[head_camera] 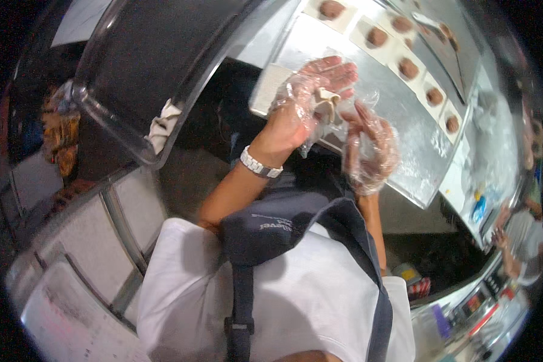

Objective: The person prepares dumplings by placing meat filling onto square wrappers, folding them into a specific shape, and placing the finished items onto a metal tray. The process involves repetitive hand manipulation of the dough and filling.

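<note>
My left hand [305, 97], in a clear plastic glove with a pale watch [260, 163] at the wrist, is palm up. It holds a folded dumpling [326, 105] of pale dough. Just to the right, my gloved right hand [373, 140] has its fingers partly bent and apart, their tips close to the dumpling. Both hands are over the near edge of a metal tray [416, 176]. Along its far side lie several square wrappers, each with a brown ball of filling [408, 69]. Loose glove plastic hides some of the fingertips.
At the left, a dark deep tray [163, 54] holds pale folded dumplings [165, 124] in its near corner. A light-coloured utensil [427, 20] lies beyond the wrappers. Clear plastic [493, 131] covers part of the right-hand table. Another person [520, 244] is at far right.
</note>
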Demonstrator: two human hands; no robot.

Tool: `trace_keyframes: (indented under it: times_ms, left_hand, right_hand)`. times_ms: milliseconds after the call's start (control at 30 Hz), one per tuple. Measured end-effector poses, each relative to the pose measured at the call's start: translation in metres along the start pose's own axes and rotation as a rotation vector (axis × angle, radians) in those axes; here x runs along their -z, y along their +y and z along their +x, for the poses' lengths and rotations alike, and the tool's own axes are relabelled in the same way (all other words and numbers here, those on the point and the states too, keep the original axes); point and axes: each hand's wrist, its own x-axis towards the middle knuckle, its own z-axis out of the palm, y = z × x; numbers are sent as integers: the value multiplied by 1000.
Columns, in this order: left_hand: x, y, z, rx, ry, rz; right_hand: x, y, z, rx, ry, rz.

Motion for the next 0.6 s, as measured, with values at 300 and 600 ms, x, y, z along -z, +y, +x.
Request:
trace_keyframes:
  times_ms: [300,600]
  left_hand:
    - [5,46,-25,-7,48,15]
    - [40,104,-62,-715,79,395]
  right_hand:
    - [-26,-34,60,260,-333,-76]
    - [-74,-64,91,422,-414,66]
